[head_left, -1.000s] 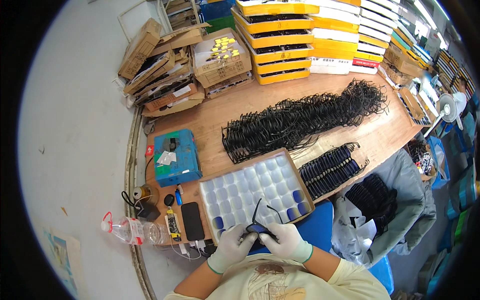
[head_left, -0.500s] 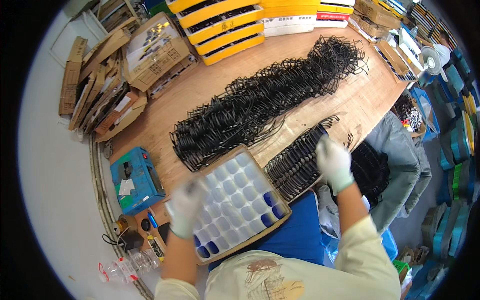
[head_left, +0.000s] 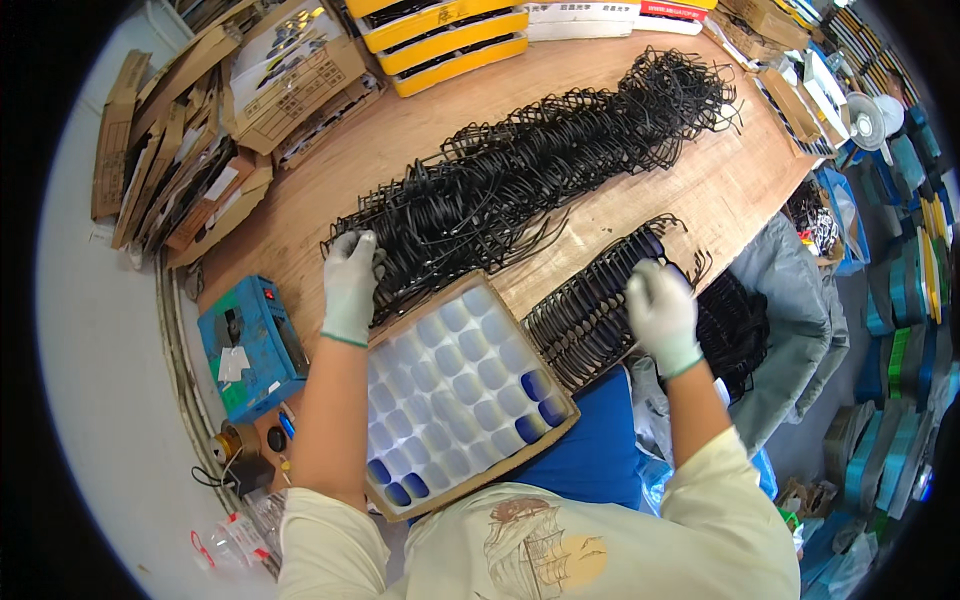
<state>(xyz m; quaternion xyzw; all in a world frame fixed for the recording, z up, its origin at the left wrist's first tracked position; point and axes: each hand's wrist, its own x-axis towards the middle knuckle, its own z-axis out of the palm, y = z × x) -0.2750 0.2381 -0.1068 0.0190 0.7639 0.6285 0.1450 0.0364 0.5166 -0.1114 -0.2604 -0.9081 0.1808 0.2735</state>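
Note:
My left hand [head_left: 350,285], in a white glove, is at the near left end of a long pile of black glasses frames [head_left: 480,200]. Its fingers are curled in, closed on a glasses frame at the pile's edge. My gloved right hand [head_left: 662,310] is closed at the far right end of a row of dark-lensed sunglasses [head_left: 585,310], seemingly gripping the end pair; its palm hides part of it. Between my arms lies a shallow cardboard tray [head_left: 548,440] with pale lens pockets, where a few dark blue lenses [head_left: 530,428] sit at two corners.
A blue machine [head_left: 250,345] stands on the table's left. Flattened cardboard [head_left: 160,150] leans behind it, with yellow trays [head_left: 450,50] stacked at the back. Grey cloth [head_left: 790,310] and black items hang by the right edge. A tape roll and plastic bottle are at lower left.
My left hand has moved up and away from over the lens tray to the pile of frames. The right hand stays at the sunglasses row, shifting only slightly. The view has shifted a little.

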